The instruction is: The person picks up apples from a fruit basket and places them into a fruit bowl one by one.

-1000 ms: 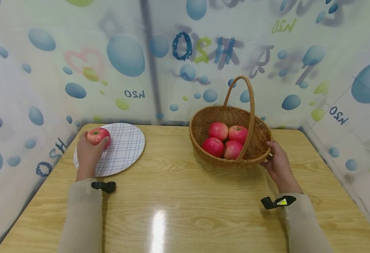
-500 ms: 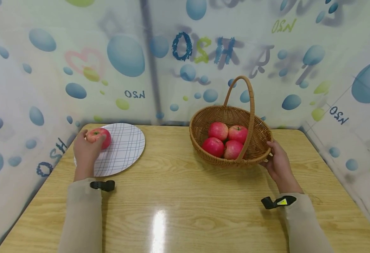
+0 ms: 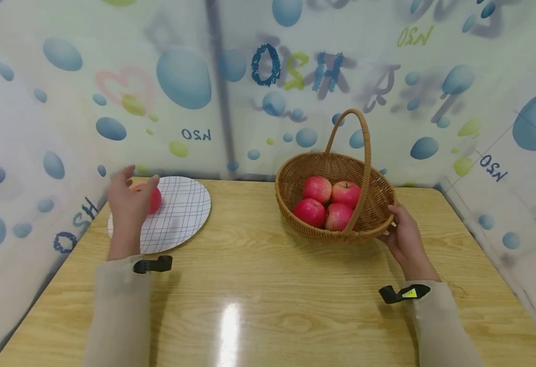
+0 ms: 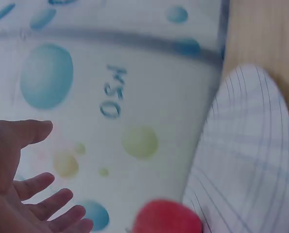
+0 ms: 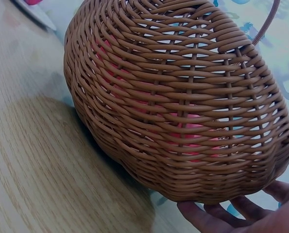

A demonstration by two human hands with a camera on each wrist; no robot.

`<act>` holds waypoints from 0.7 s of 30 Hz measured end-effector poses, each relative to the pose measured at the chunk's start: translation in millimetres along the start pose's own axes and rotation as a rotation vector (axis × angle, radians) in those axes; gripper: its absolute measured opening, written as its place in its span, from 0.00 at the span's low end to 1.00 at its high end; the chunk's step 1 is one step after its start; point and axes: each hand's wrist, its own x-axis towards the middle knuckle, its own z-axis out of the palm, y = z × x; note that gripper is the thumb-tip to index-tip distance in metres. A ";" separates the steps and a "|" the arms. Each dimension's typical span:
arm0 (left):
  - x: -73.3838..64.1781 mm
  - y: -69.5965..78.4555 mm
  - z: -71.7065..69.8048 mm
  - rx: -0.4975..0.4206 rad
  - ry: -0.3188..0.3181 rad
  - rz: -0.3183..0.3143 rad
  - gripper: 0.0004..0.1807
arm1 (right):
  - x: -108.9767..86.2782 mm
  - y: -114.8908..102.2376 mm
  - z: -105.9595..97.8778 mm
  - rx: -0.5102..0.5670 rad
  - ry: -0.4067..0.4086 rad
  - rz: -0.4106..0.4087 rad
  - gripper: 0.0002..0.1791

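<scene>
Left hand (image 3: 128, 206) near apple (image 3: 155, 200) on plate (image 3: 186, 214); right hand (image 3: 405, 238) grips basket (image 3: 374, 210)

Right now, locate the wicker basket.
In the head view, the wicker basket is right of centre, between the checked plate and the right hand, which grips it.

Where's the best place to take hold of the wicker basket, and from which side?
Probably the top of the arched handle, from above: it rises clear of the wicker basket, and nothing covers it. The right hand holds the basket's right side.
</scene>
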 end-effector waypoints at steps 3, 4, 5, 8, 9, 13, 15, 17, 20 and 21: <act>-14.1 22.1 6.7 -0.046 -0.038 0.128 0.38 | 0.1 -0.7 0.3 -0.001 0.008 0.007 0.35; -18.6 28.9 9.5 -0.060 -0.059 0.166 0.38 | 0.1 -0.9 0.5 -0.001 0.009 0.009 0.35; -23.0 35.9 12.2 -0.072 -0.083 0.198 0.37 | 0.3 -0.5 0.7 0.003 0.008 0.010 0.35; -33.6 53.8 20.0 -0.100 -0.156 0.279 0.36 | 1.5 0.3 2.9 -0.005 -0.004 0.016 0.35; -36.0 59.0 22.9 -0.107 -0.176 0.303 0.36 | 2.1 0.5 3.6 -0.009 -0.008 0.015 0.35; -42.1 79.1 37.2 -0.108 -0.228 0.400 0.34 | 5.8 -1.1 6.2 -0.014 -0.019 0.000 0.35; -43.4 88.9 46.8 -0.096 -0.245 0.452 0.33 | 6.7 -2.2 6.6 -0.005 -0.021 -0.005 0.35; -45.6 99.9 57.4 -0.064 -0.272 0.508 0.33 | 5.9 -2.3 5.8 0.008 -0.021 -0.001 0.35; -48.9 117.5 73.5 -0.023 -0.336 0.592 0.33 | 2.4 -1.5 3.4 0.023 -0.012 0.009 0.35; -50.5 123.6 78.3 -0.002 -0.358 0.618 0.33 | 1.7 -1.1 2.6 0.024 -0.011 0.012 0.35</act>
